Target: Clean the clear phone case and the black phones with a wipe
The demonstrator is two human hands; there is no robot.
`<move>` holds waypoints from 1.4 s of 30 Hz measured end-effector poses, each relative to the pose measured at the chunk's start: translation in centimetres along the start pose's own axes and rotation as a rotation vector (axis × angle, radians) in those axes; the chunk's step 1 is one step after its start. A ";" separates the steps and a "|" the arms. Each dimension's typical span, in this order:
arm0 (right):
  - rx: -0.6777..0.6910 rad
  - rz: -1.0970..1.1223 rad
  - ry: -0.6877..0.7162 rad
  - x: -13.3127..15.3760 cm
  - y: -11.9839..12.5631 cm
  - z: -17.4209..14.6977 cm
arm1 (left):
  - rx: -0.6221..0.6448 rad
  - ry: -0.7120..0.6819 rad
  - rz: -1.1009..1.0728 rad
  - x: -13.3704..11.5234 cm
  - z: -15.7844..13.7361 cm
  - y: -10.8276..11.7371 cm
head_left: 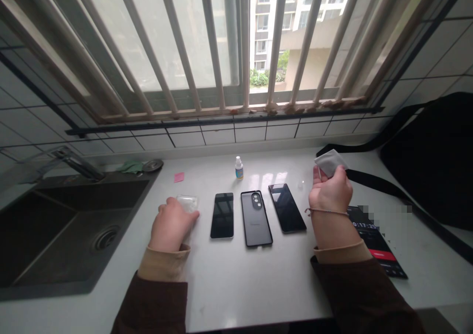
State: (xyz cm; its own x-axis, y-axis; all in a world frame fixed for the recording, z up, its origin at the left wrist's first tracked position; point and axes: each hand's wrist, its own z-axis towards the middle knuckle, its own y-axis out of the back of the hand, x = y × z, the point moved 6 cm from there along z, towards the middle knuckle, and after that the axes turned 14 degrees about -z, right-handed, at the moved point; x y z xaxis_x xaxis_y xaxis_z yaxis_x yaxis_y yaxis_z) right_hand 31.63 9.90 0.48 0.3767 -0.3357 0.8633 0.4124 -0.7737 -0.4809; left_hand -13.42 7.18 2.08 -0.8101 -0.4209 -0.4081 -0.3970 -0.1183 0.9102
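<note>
My left hand [173,224] is closed over a clear phone case [188,202] at the left of the counter, covering most of it. In my right hand [330,192] a folded light grey cloth [331,162] is pinched, raised above the counter. Between my hands lie a phone with a dark screen [222,216], a black phone case [256,223] with camera cutouts, and a second dark phone [287,208], which is nearest to my right hand. A small white bottle [239,169] with a coloured label stands upright behind them.
A dark sink [74,235] with a tap [79,164] is on the left. Near its edge lies a pink square [179,177]. Another phone [384,250] with a lit timer screen lies partly behind my right forearm. A black bag [432,161] and its strap occupy the right side.
</note>
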 end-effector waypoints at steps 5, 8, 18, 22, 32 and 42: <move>0.053 0.001 -0.048 -1.0 -0.4 0.4 | -0.097 0.036 -0.432 0.0 0.5 0.9; 0.112 -0.026 -0.125 -1.8 -1.1 -0.3 | 0.063 0.136 -1.109 -0.6 0.3 -0.3; 0.730 -0.251 -0.398 -5.9 -4.3 -8.5 | 0.474 0.142 -2.345 -4.3 -1.8 0.4; 0.844 -0.340 -0.408 -7.2 -4.2 -9.7 | 0.490 0.088 -2.410 -4.5 -2.3 1.1; 0.671 -0.547 -0.062 -5.4 -3.8 -8.3 | 0.777 0.219 -1.985 -8.3 -5.5 -3.1; 1.118 -1.030 1.115 -2.8 -5.0 -18.5 | 0.916 0.019 -1.823 -10.6 -9.2 -9.2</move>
State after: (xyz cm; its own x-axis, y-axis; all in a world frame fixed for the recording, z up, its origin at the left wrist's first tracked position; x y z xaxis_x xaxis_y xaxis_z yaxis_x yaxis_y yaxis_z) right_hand 13.19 4.72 3.31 -0.7862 -0.5341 0.3109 0.5472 -0.3679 0.7518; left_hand 2.82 4.45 -1.27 0.6982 -0.3707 -0.6125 -0.6385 0.0643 -0.7669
